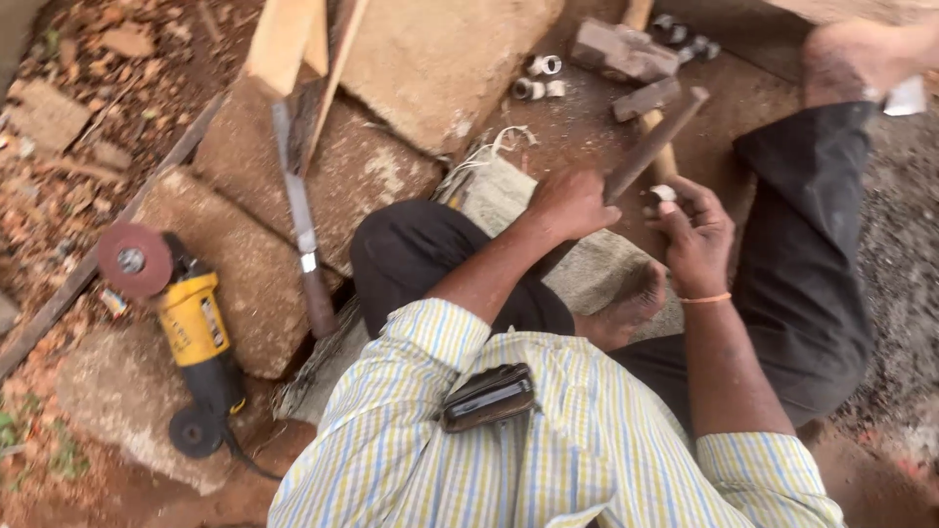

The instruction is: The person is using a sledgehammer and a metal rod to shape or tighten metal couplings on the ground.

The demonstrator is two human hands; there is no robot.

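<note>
Striped shirt cloth fills the near edge, a dark phone (488, 396) in its pocket. Just beyond, the left hand (570, 203) is clamped on the lower end of a dark metal rod (653, 144) that slants up and right; it looks stiff and heavy, best gripped low. The right hand (696, 233) has fingers curled on a small pale fitting (662, 195) beside the rod, light and probably slippery. Knees hem both hands in. Farther left lie a yellow grinder (192, 323) and chisel (299, 210) on stone slabs (245, 254); hammers (626, 54) sit beyond.
</note>
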